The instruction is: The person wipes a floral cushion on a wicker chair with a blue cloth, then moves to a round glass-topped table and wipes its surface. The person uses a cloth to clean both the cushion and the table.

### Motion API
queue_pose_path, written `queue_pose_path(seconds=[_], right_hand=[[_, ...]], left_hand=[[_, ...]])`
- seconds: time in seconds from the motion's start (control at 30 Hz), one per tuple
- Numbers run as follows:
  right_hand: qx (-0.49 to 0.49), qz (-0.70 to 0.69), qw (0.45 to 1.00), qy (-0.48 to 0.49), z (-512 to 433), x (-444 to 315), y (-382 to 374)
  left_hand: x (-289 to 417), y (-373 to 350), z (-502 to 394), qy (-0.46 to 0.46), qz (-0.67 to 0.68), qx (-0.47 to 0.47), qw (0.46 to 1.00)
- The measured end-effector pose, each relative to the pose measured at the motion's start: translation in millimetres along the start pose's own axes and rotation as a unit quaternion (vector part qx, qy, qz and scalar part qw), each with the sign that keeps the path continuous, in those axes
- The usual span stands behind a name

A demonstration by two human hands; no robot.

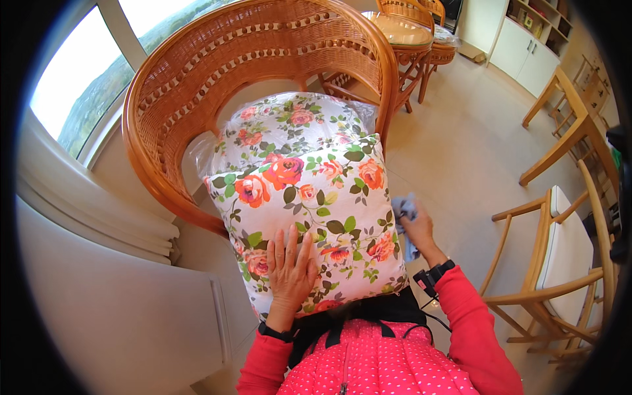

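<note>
A square floral cushion, white with orange roses and green leaves, lies in front of my body, its far edge over a round floral seat pad in clear plastic. That pad rests in a rattan armchair. Flat on the cushion, with fingers spread, lies my left hand. My right hand, slightly blurred, grips a grey-blue cloth just beyond the cushion's right edge. Part of the cloth hangs below the hand.
At the right are a wooden armchair with a white seat and a wooden frame. A glass-topped rattan table stands behind the rattan chair. A white surface and a curtain are at left, below the window.
</note>
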State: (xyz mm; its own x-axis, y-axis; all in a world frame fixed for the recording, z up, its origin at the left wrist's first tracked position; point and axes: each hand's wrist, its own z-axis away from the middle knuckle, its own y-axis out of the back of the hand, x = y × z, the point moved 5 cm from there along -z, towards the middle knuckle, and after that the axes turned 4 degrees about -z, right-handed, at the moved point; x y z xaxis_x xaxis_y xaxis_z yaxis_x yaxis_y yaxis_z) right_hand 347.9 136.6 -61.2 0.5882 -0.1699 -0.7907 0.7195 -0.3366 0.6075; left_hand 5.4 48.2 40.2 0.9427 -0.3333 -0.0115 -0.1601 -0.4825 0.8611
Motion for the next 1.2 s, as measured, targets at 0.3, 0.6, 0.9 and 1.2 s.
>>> queue_pose_path(seconds=[0.3,0.6,0.9,1.2], right_hand=[[0.054,-0.165,0.924,0.341,17,-194,44],[-0.085,-0.009,0.881,0.465,72,-225,-25],[-0.195,-0.015,0.843,0.500,121,-189,-5],[-0.075,-0.166,0.901,0.393,57,-193,63]], left_hand=[[0,-5,3,0.007,-0.002,0.000,1.000],[-2,-8,6,0.021,0.013,-0.017,1.000],[-2,-10,4,0.015,-0.015,-0.016,1.000],[0,-4,4,0.007,-0.004,-0.006,1.000]])
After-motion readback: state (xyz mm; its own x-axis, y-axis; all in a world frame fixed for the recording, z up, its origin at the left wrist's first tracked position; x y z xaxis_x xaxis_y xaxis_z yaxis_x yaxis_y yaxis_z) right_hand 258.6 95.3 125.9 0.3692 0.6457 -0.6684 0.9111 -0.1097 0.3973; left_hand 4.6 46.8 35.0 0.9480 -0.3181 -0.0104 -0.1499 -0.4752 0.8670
